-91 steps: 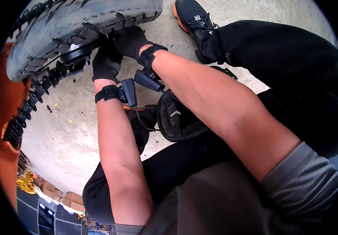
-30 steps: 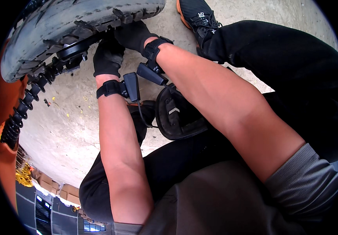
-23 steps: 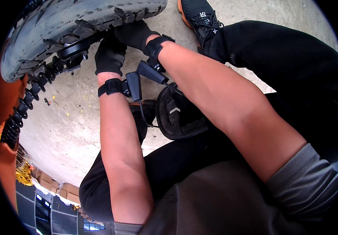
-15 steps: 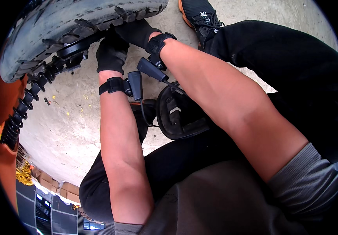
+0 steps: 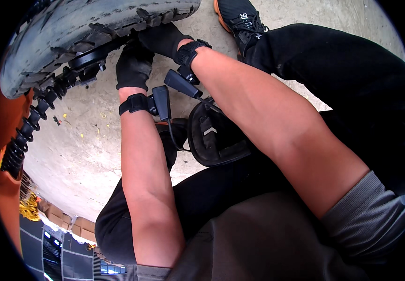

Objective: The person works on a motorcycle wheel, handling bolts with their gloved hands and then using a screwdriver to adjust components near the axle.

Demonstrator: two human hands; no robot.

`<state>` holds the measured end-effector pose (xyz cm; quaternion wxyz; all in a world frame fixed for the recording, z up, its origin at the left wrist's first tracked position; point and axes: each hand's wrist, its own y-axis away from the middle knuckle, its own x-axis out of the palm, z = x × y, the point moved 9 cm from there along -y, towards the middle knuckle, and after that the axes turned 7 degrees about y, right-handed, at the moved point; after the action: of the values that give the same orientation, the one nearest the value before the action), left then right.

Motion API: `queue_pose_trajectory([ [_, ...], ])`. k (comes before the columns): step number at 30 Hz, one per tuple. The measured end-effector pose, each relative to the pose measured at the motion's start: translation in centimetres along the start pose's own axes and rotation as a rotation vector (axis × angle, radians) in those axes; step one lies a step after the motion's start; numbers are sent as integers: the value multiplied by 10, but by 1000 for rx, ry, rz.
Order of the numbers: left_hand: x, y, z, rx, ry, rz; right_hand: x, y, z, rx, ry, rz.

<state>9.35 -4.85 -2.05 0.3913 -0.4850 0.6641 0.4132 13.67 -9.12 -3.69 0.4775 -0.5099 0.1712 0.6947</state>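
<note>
A large knobby tyre (image 5: pixel 104 25) fills the upper left. Below its tread runs a black swingarm-like part (image 5: pixel 87 58), joined to a black shock absorber with a coil spring (image 5: pixel 36 117). My left hand (image 5: pixel 134 68), in a black glove, reaches up to the tyre's lower side, close to the end of that black part. Beside it, touching or nearly so, my right hand (image 5: pixel 165 40), gloved the same way, bends in against the tread edge. The fingertips of both hands are lost in the dark under the tyre, so what they grip is hidden.
An orange body panel (image 5: pixel 8 201) borders the left side. My black shoe (image 5: pixel 242 23) rests on the concrete floor (image 5: pixel 71 154) at top right. Straps on both wrists carry small black devices (image 5: pixel 161 103). Cardboard boxes (image 5: pixel 83 229) and a yellow heap (image 5: pixel 29 207) lie far lower left.
My left hand and wrist have shifted down very slightly. My right hand stays in nearly the same spot, and the tyre has not visibly moved.
</note>
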Motion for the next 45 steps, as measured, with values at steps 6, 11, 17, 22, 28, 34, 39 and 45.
queue_pose_trajectory([
  [6,-6,-3,-1,-83,139,-31,-1,1,-7,38,-5,62],
  [11,-4,-2,8,-115,212,-53,-14,2,-8,159,-84,140],
  [17,-5,1,12,-89,166,-119,-17,4,-14,288,-169,181],
  [22,-10,0,10,-121,176,-96,-15,4,-15,294,-183,167],
  [28,-17,0,2,-96,230,-131,-16,9,-19,393,-295,298],
  [34,-16,3,7,-51,232,-25,-28,14,-16,374,-286,362],
  [39,-8,14,26,-70,177,-19,-28,12,-15,365,-288,316],
  [45,-11,7,13,68,24,42,-38,13,-18,279,-196,85],
])
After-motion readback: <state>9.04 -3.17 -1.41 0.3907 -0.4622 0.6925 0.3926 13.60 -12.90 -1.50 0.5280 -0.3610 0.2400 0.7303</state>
